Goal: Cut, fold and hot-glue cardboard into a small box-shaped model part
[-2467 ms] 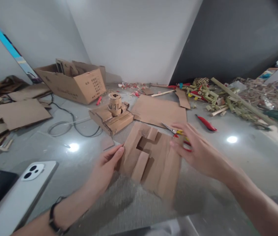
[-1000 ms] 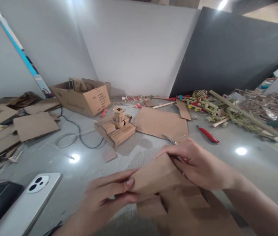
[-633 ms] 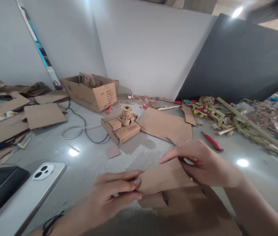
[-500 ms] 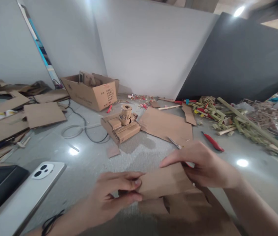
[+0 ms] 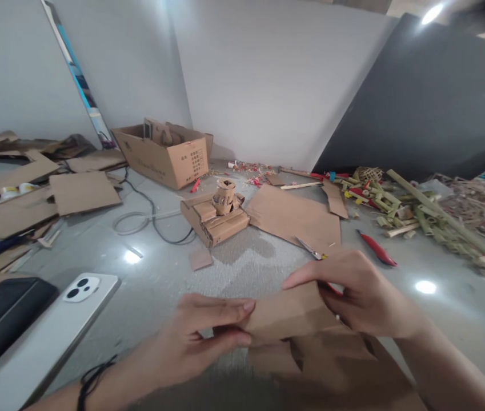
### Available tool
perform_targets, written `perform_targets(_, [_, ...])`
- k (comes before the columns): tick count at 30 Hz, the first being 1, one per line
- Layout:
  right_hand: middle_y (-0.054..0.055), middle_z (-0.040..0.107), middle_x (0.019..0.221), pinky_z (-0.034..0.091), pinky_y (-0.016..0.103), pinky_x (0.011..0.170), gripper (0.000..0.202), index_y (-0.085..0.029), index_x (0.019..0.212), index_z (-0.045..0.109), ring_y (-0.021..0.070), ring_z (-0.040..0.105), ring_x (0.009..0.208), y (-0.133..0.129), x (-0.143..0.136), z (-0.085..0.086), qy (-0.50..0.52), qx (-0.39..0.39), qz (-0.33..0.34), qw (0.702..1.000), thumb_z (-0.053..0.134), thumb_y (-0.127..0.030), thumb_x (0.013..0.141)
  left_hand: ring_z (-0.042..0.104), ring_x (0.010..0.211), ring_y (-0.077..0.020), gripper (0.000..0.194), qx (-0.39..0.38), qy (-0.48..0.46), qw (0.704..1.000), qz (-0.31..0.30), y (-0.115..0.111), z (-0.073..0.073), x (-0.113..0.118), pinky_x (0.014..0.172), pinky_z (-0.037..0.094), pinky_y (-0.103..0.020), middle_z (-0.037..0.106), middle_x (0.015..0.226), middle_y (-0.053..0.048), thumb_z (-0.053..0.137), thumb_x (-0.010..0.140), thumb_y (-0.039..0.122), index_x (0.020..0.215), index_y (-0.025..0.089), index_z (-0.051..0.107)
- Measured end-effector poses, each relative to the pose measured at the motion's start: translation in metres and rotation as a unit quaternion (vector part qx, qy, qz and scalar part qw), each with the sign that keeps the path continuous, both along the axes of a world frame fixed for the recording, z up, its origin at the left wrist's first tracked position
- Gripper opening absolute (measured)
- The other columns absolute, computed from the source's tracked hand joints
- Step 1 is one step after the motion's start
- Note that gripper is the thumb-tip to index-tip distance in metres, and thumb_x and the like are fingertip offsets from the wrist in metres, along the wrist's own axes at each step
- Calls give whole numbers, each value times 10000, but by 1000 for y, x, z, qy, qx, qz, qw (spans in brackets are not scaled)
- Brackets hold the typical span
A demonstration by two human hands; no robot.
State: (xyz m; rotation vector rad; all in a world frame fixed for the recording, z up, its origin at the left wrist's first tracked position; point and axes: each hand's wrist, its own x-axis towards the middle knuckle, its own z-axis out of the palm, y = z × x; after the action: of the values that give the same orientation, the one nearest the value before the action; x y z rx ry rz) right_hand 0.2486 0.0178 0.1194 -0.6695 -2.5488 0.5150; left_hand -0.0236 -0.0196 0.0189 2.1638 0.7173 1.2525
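The folded cardboard piece [image 5: 291,319] is close in front of you, between your two hands. Your left hand [image 5: 191,337] pinches its left end between thumb and fingers; your right hand [image 5: 366,302] grips its right end. Just beyond your right hand, which partly hides them, lie scissors [image 5: 308,248]; farther out are a flat cardboard sheet [image 5: 296,214] and, left of it, a cardboard model [image 5: 227,227]
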Motion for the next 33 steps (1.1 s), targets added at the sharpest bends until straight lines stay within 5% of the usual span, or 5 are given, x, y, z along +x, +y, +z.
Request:
perform_targets(3, [-10, 734, 806, 388, 202, 583, 359, -223, 1106, 691, 87, 592, 605, 3, 0, -1, -1, -7, 1, 1000, 471, -35, 895, 660, 577, -86, 224, -6, 5, 1000, -15, 0, 0, -1, 563, 511, -140, 738, 736, 17, 721, 896, 155, 1117, 183, 749])
perform_targets(12, [-37, 669, 705, 369, 193, 575, 327, -210, 1082, 703, 78, 530, 566, 6, -2, -4, -6, -14, -16, 1000, 477, -40, 917, 770, 1009, -163, 603, 26, -2, 999, -44, -2, -5, 1, 801, 620, -192, 752, 1253, -97, 666, 923, 85, 1466, 307, 527])
perform_targets(20, [-25, 705, 767, 387, 187, 590, 328, -212, 1082, 700, 80, 557, 599, 7, 0, -4, -13, -36, -15, 999, 474, -48, 910, 773, 803, -140, 378, 20, -16, 1000, -15, -1, -2, 1, 685, 590, -171, 815, 1001, -55, 697, 918, 151, 1282, 250, 686])
perform_targets(25, [-27, 729, 821, 400, 178, 622, 346, -210, 1062, 699, 77, 603, 654, 8, -2, -4, -4, -60, -12, 998, 478, -18, 877, 621, 590, -100, 133, -14, 16, 1000, 7, -1, -1, 0, 562, 494, -167, 718, 735, -12, 689, 921, 191, 1038, 162, 747])
perform_targets(33, [23, 713, 864, 439, 214, 677, 281, -185, 1140, 700, 117, 609, 728, 11, 4, 5, -29, -146, 16, 989, 437, -219, 1046, 588, 595, -109, 212, -82, 55, 995, -16, -4, 6, -2, 523, 442, -175, 685, 738, -5, 589, 985, 268, 1089, 148, 730])
